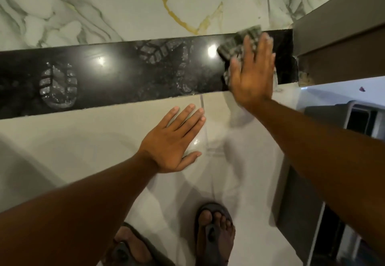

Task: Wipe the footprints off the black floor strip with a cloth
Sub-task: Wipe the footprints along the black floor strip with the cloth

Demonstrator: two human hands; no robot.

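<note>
Glossy black stone floor strip runs left to right between veined white marble tile far side and plain cream tile near side. Right hand, fingers extended flat, presses grey checked cloth onto strip's right end, beside brown door frame. Dusty tread footprints: one left, others centre. Left hand splayed flat on cream tile, holding nothing. Dark sandals at near edge.

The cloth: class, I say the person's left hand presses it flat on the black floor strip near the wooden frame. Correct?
No. The head view shows the right hand pressing the cloth on the black floor strip; the left hand rests on pale tile.
</note>
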